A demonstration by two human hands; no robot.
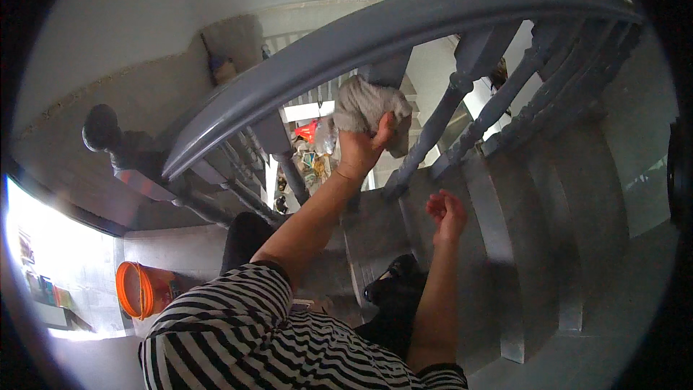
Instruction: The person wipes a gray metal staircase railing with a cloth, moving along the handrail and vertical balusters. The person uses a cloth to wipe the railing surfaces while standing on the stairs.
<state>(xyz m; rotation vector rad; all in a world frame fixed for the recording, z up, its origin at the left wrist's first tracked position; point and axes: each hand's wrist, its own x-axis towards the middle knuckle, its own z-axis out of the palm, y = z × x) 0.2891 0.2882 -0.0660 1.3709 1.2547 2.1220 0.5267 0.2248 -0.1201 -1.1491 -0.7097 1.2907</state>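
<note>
My left hand [364, 146] grips a light grey cloth [371, 103] and holds it around a baluster just below the curved grey handrail [346, 54]. The cloth hides most of that baluster. To the right of it stands a turned grey baluster [433, 130]. Over the dark stair treads, my right hand [447, 215] hangs with its fingers loosely curled, touching nothing; whether anything lies within the fingers cannot be made out.
Curved stairs [487, 206] run down the right side, with my dark shoe [392, 279] on a tread. An orange bucket [143, 290] lies or stands at the lower left. A round-topped newel post [101, 127] ends the railing. Through the balusters, a lower floor with mixed items shows.
</note>
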